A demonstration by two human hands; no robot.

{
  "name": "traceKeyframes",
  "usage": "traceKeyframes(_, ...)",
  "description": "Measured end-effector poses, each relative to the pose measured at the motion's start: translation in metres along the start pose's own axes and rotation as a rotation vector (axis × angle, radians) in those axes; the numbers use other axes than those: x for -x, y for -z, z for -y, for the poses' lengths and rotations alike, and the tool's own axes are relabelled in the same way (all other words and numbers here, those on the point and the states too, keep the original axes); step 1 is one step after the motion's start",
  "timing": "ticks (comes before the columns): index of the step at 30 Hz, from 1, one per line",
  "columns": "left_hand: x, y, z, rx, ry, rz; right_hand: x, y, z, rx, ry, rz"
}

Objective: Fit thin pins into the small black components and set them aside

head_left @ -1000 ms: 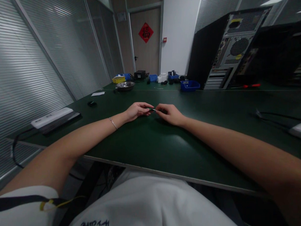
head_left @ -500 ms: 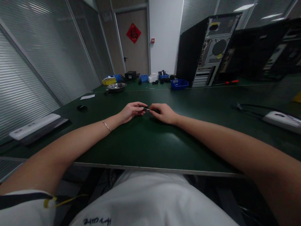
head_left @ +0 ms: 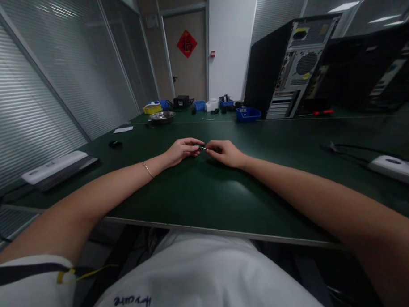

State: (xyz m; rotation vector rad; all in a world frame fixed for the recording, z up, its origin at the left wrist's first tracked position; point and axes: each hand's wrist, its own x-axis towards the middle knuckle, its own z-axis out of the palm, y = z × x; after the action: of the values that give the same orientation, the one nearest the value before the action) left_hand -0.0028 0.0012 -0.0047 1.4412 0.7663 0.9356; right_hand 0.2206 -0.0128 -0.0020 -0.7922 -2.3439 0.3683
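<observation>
Left grip (head_left: pixel 182 152), right grip (head_left: pixel 228 154), both pinching one slim object (head_left: pixel 202 147)

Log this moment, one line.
left hand: holds small thin item | right hand: at item's other end | surface: green tabletop

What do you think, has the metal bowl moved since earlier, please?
No, the metal bowl shows no shift: its position relative to the yellow bin is unchanged.

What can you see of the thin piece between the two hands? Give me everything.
The thin piece is small and slender, with a pale, shiny, metal-looking stretch showing. It lies nearly level over the green table. The left hand holds one end; the right hand appears to pinch the other. Its ends are hidden; finer detail is too small to tell.
</observation>
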Motion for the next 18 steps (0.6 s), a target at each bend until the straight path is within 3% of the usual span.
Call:
traceKeyframes(12, -0.004, 0.003, 0.001, 0.217, 0.01, -0.078, -0.005, -0.004, -0.004, -0.039, -0.064, -0.015)
traceKeyframes(18, -0.006, 0.014, 0.0, 0.245, -0.044, -0.192, -0.004, 0.0, 0.002, -0.036, -0.105, 0.026)
